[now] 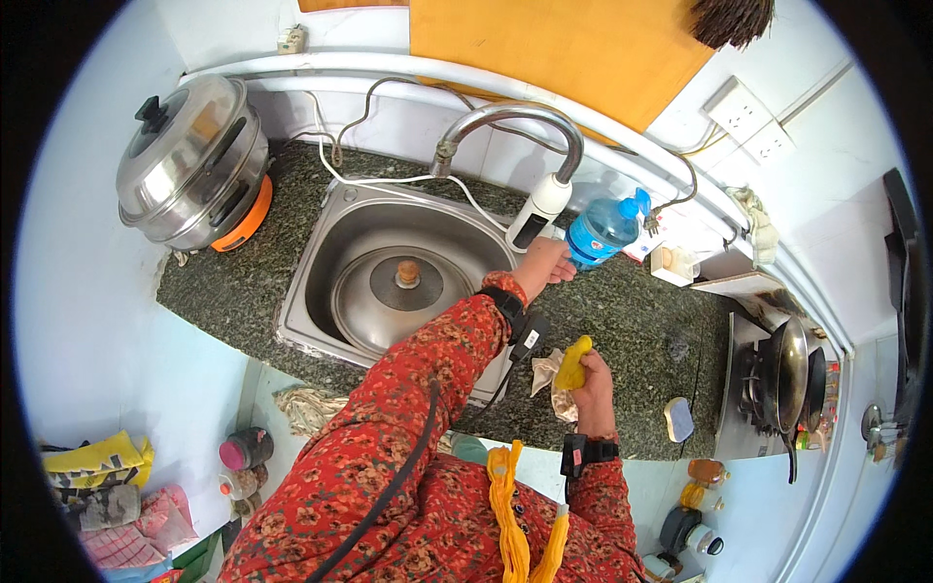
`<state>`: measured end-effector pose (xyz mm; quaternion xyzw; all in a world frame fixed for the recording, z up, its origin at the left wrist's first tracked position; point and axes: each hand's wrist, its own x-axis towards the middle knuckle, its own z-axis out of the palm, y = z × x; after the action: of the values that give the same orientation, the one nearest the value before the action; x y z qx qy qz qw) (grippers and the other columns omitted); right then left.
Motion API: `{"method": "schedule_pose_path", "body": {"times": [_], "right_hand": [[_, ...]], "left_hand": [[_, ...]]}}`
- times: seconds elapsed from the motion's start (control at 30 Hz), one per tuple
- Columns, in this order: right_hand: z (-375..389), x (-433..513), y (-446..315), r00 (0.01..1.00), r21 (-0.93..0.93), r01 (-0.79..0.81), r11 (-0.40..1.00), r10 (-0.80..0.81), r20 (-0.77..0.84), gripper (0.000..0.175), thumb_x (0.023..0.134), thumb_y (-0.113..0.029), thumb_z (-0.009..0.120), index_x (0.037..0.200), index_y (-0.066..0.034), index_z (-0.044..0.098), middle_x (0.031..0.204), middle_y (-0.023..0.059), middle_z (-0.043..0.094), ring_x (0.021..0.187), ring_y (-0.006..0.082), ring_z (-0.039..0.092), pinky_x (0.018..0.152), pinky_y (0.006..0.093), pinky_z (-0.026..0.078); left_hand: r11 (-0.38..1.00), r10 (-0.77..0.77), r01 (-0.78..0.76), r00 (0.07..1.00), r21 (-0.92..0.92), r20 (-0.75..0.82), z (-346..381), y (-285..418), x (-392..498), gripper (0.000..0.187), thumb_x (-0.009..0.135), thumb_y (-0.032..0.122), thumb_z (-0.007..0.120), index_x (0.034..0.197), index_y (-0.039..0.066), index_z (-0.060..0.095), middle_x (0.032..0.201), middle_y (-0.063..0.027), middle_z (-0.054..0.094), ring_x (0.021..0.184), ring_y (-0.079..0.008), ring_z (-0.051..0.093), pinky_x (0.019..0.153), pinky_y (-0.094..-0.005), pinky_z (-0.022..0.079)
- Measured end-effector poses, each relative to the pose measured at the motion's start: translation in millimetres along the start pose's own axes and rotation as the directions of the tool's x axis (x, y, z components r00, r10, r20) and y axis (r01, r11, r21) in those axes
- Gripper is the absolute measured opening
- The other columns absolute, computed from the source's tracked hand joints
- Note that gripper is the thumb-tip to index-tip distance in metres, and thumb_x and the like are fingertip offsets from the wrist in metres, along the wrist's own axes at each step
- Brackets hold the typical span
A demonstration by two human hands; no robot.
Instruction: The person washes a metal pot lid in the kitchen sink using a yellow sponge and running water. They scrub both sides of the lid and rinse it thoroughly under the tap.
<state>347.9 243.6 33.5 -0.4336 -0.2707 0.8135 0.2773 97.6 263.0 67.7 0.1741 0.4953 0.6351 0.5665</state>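
Observation:
My left hand (545, 268) reaches across the sink to the base of the faucet (548, 208). Its fingertips are at the lower side of a blue pump bottle (603, 232); whether they touch it I cannot tell. In my right hand (596, 393) is a yellow cloth or sponge (574, 364), above the granite counter. Beside that hand, a pale crumpled cloth (547, 370) lies on the counter. The stainless steel sink (318, 288) holds a domed pot lid (379, 321) with a wooden knob.
A stacked steel steamer pot (193, 171) stands on the left of the counter. To the right are a sponge (678, 420) and a gas stove with a wok (789, 375). A white cable (393, 180) runs behind the sink. Several bottles (705, 472) stand below the counter.

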Motion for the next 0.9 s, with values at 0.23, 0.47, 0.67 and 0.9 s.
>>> {"method": "schedule_pose_path", "body": {"times": [0.23,0.47,0.67,0.9], "right_hand": [[2,1,0,1.000,0.021,-0.005,1.000,0.005,0.011,0.031,0.079,-0.003,0.044,0.108,0.0003,0.052,0.103,0.0148,0.061,0.093,0.0290,0.062,0.084,0.0412,0.052],[2,-1,-3,1.000,0.006,-0.006,1.000,0.006,0.017,0.028,0.079,-0.003,0.044,0.105,0.0002,0.052,0.103,0.0149,0.060,0.093,0.0289,0.062,0.085,0.0416,0.052],[0,3,-6,0.997,0.010,-0.009,1.000,0.009,0.078,0.032,0.078,-0.004,0.045,0.109,-0.0010,0.051,0.101,0.0137,0.061,0.091,0.0281,0.062,0.083,0.0414,0.052],[-1,7,-8,1.000,-0.013,-0.013,1.000,0.013,0.027,0.032,0.078,-0.003,0.045,0.110,0.0003,0.051,0.101,0.0139,0.061,0.091,0.0275,0.062,0.083,0.0405,0.052]], "left_hand": [[1.000,0.005,-0.005,1.000,-0.025,-0.013,1,-3,6,0.035,0.087,0.035,0.052,0.094,0.002,0.054,0.081,-0.0136,0.067,0.067,-0.0204,0.065,0.059,-0.0295,0.048],[0.999,0.027,-0.028,0.999,-0.026,-0.023,6,2,7,0.034,0.086,0.036,0.052,0.092,0.002,0.055,0.081,-0.0130,0.066,0.067,-0.0197,0.064,0.060,-0.0298,0.048],[1.000,-0.014,0.014,0.999,0.005,-0.041,5,8,2,0.032,0.084,0.034,0.052,0.089,0.003,0.056,0.082,-0.0132,0.067,0.069,-0.0197,0.065,0.062,-0.0297,0.049],[0.995,-0.101,0.101,0.994,-0.002,0.047,-6,3,-11,0.031,0.084,0.031,0.052,0.094,0.001,0.054,0.086,-0.0146,0.067,0.075,-0.0211,0.066,0.067,-0.0299,0.050]]}}
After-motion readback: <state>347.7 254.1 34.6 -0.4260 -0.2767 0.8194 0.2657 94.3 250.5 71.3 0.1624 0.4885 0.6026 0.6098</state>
